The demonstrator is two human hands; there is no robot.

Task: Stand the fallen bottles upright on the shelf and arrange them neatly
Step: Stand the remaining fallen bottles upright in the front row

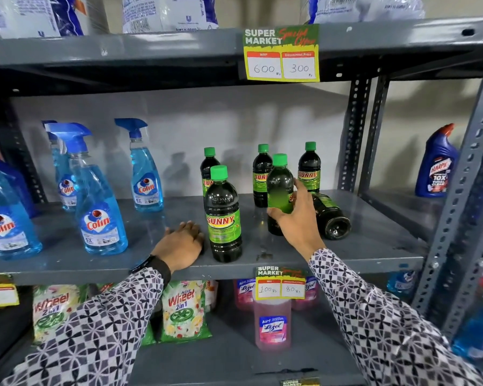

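The right hand [296,218] hides the lower label of the dark bottle [280,188] it grips, fingers wrapped around the body; the bottle stands roughly upright near the middle of the grey metal shelf [360,246], its base partly covered by the wrist. Just behind it one fallen bottle [331,215] lies on its side, base toward the camera, cap end hidden behind the hand. The left hand [180,243] rests flat on the shelf, fingers released, just beside the front bottle [224,215]. Six green-capped bottles show: five upright, one lying down. Four blue spray bottles [101,213] are clear at left; others are cut off by the edge. A yellow price tag [280,285] hangs on the shelf's front lip, another on the shelf above.
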